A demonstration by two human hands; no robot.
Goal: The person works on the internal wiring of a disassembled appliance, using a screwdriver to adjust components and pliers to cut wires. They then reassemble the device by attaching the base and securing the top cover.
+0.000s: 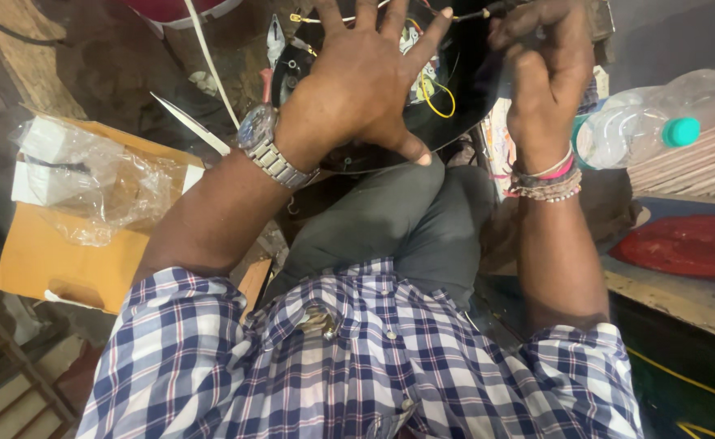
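Observation:
A round black appliance base (463,89) with yellow and other wires (439,96) showing inside rests on my lap, on grey trousers. My left hand (366,81), with a metal wristwatch (268,150), lies spread flat over the base, fingers apart, pressing on it. My right hand (540,61), wearing bead and thread bracelets, is closed around a thin dark tool (479,13) whose tip points left toward the fingertips of my left hand. What the tip touches is hidden.
An open cardboard box (56,252) with crumpled clear plastic sits at the left. A plastic water bottle (634,134) with a teal cap lies at the right, above a red lid-like object (687,244). A white cable (207,57) runs at the top.

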